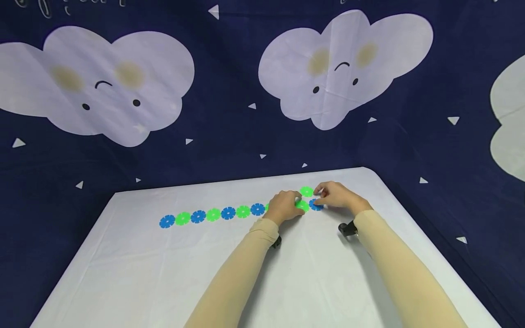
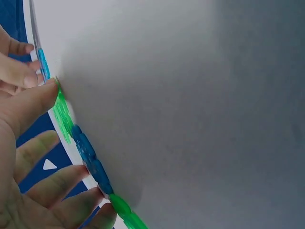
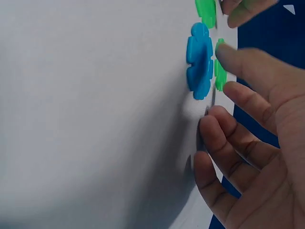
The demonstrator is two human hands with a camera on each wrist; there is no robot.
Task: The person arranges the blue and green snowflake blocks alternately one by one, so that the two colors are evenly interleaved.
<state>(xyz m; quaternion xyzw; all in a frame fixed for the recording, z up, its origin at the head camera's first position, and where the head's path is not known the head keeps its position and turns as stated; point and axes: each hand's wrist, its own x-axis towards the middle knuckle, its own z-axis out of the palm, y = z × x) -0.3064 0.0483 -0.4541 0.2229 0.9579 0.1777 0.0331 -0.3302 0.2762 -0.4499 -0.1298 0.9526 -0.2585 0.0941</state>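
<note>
A row of blue (image 1: 167,221) and green snowflake discs (image 1: 182,218) lies across the white table, its right part partly hidden by my left hand (image 1: 284,206). That hand's thumb and index finger pinch a green disc (image 1: 302,206) near the right end; in the left wrist view the thumb touches its edge (image 2: 61,112). My right hand (image 1: 337,196) hovers over the end blue disc (image 1: 316,205), its fingers loosely bent and apart. In the right wrist view its thumb tip is beside that blue disc (image 3: 200,62). Behind them lies another green disc (image 1: 306,192).
The white table (image 1: 205,273) ends a little beyond the discs. A dark blue cloth (image 1: 229,150) printed with clouds hangs behind it. A black wrist camera mount (image 1: 347,228) sits under the right forearm.
</note>
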